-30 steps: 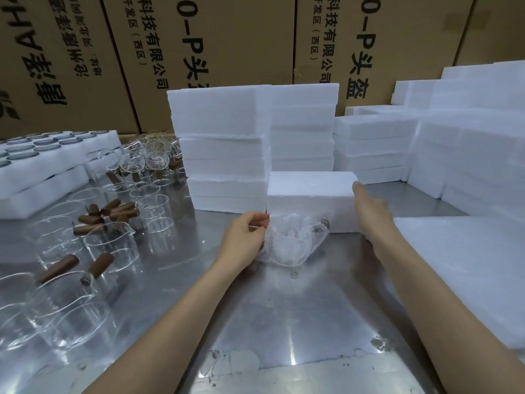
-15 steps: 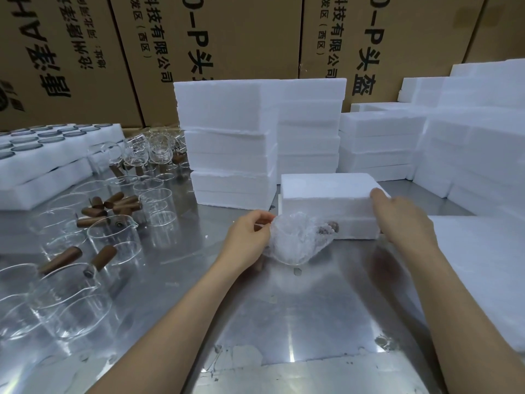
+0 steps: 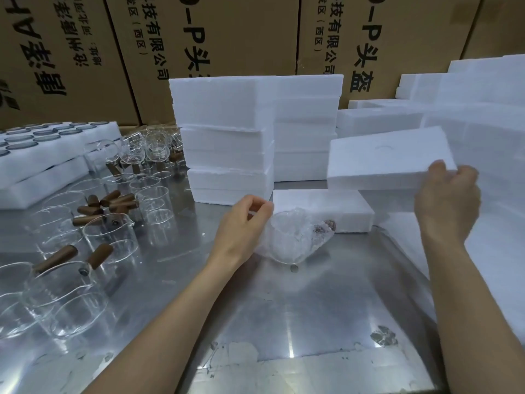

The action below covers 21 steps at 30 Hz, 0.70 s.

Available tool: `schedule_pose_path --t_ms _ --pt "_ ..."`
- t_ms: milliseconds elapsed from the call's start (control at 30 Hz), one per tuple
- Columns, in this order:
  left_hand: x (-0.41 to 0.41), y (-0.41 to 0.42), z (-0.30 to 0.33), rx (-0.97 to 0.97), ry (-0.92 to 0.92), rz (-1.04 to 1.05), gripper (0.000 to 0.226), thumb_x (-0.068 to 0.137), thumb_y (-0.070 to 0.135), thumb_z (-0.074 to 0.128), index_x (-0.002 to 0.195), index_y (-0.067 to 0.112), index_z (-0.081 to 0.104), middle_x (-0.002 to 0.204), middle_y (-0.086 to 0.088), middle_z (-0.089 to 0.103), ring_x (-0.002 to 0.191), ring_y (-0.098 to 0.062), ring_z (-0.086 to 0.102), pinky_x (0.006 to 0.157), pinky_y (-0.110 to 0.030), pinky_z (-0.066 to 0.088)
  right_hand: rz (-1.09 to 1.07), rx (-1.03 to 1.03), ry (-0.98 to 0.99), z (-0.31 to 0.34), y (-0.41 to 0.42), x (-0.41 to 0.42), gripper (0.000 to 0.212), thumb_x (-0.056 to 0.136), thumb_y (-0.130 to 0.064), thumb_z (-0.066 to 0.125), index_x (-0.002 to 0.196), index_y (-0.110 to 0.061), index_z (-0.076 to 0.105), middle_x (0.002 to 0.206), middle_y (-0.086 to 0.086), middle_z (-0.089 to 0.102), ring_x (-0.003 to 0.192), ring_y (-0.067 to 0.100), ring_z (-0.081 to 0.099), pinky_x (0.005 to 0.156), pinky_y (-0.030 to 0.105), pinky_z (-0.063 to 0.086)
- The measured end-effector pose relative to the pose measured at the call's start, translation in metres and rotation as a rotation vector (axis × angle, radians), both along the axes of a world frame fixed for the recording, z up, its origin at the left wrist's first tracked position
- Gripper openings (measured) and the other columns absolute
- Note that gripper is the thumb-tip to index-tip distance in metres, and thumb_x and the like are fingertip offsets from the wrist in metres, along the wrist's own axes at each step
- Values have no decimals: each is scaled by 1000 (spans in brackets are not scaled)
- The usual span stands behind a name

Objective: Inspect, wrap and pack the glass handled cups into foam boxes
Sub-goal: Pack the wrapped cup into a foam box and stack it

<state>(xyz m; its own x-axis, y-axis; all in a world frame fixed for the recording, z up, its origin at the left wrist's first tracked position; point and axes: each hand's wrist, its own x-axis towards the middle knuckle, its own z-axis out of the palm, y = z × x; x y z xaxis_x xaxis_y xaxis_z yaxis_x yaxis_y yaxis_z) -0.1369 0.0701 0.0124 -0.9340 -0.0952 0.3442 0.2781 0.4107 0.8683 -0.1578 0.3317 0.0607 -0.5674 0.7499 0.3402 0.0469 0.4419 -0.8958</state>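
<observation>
Left hand: the left hand (image 3: 241, 226) sits at the centre of the view, thumb and fingers pinching the rim edge of the wrapped cup (image 3: 292, 240); the wrist is bent and the forearm runs back toward 7 o'clock.
Wrapped cup: a glass handled cup enclosed in clear, crinkled bubble film, lying tilted on the steel table (image 3: 312, 308); a brown handle end shows through the film at its 2 o'clock side, touching the front wall of the foam box base (image 3: 326, 209).
Right hand: the right hand (image 3: 446, 206) is at 3 o'clock, fingers curled round the near right corner of the foam lid (image 3: 389, 160), thumb on top.
Foam lid: a flat rectangular slab of white expanded foam with a grainy surface and a faint circular mould mark on top, held in the air, tilted, above and to the right of the foam box base.
Foam box base: a white rectangular block resting on the table just beyond the wrapped cup; whether its top is hollow cannot be told.
Steel table: brushed, reflective sheet metal with scuffs and a worn patch at 5 o'clock.
Loose cups: clear cylindrical glass cups (image 3: 108, 237) with pouring lips and brown wooden stick handles, crowded at 9 o'clock.
Foam stacks: squared white foam boxes (image 3: 224, 137) piled at 12 o'clock, more at 2 o'clock.
Cartons: brown corrugated cartons (image 3: 227, 38) with black print form the back wall.
</observation>
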Motion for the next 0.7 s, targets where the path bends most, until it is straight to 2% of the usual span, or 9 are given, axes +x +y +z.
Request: schedule_pose_path --t_ms 100,267,367,433,500,600,700 --pt "8 0 6 -168 117 -100 44 68 70 50 98 38 56 103 19 59 92 4 53 77 -10 40 -74 -39 -73 0 9 3 48 96 -40 34 133 -10 39 136 19 41 116 41 47 93 44 36" --pt "15 2 7 -484 125 -203 68 60 79 55 117 43 48 114 25 48 110 5 48 98 -29 42 -139 33 -127 -7 10 5 54 95 -35 42 136 -2 31 142 22 26 126 40 33 96 47 36" --pt "15 3 6 -553 113 -210 86 53 81 58 127 41 44 117 28 42 116 6 44 103 -34 40 -131 257 23 -7 -1 5 47 92 -28 48 131 -3 40 139 21 35 126 40 33 100 41 27" --pt "14 5 5 -600 90 -199 96 50 83 55 133 37 42 116 28 39 118 3 45 103 -35 41 87 428 163 -7 -19 4 31 92 -22 49 119 -8 55 122 15 56 115 37 46 92 34 29" --pt "13 6 5 -609 79 -176 95 51 82 54 132 33 44 113 27 39 116 1 47 101 -35 42 382 513 155 -13 -42 3 23 92 -16 48 108 -16 64 104 5 66 102 30 54 79 32 37" --pt "14 6 6 -535 86 -157 78 52 77 57 117 36 49 103 30 44 105 6 48 94 -24 43 606 618 -131 -25 -66 0 32 92 -13 44 116 -22 63 111 1 66 110 22 50 83 31 40" --pt "17 3 11 -411 116 -139 65 50 72 59 104 38 49 102 29 50 100 11 48 85 -6 35 683 570 -308 -29 -67 -1 32 96 -19 36 114 -25 62 118 1 63 111 22 52 90 32 41"
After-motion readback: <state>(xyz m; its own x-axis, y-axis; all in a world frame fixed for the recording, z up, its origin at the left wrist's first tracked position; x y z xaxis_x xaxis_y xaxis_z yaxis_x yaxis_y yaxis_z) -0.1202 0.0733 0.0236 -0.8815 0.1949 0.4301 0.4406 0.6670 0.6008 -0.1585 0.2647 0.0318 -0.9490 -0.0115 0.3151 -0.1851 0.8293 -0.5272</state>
